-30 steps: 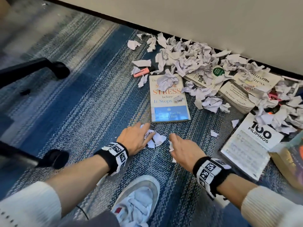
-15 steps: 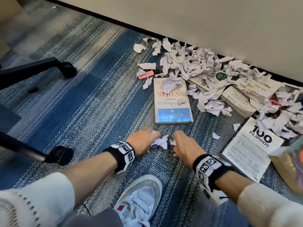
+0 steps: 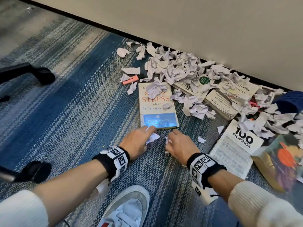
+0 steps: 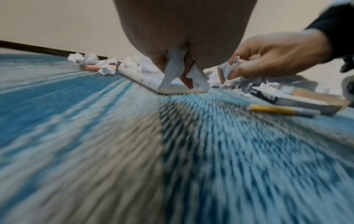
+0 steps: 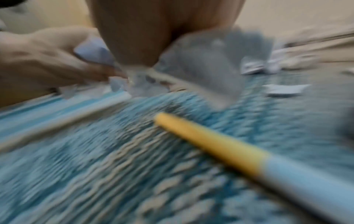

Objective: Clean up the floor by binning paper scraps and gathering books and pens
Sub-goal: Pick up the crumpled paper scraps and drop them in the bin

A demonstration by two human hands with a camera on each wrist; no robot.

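Observation:
Both hands are low over the carpet, just in front of the "Stress" book (image 3: 156, 105). My left hand (image 3: 148, 134) grips white paper scraps (image 4: 179, 71) that stick out between its curled fingers. Beside it, my right hand (image 3: 171, 140) clutches a crumpled wad of scraps (image 4: 238, 71). A big heap of torn paper (image 3: 178, 68) lies along the wall, partly covering several books (image 3: 219, 104). Left of the heap lies a pink highlighter (image 3: 131, 79). A yellow and grey pen (image 4: 277, 109) lies on the carpet under my right wrist.
The "100 Filipinos" book (image 3: 237, 145) and a colourful book (image 3: 282, 161) lie to the right. A dark blue object (image 3: 290, 102) sits by the wall at right. Chair legs with casters (image 3: 36, 171) stand at the left. My white shoe (image 3: 127, 208) is at the bottom.
Both hands have slid forward towards the Stress book and drawn together, closing their fingers round the loose scraps that lay between them.

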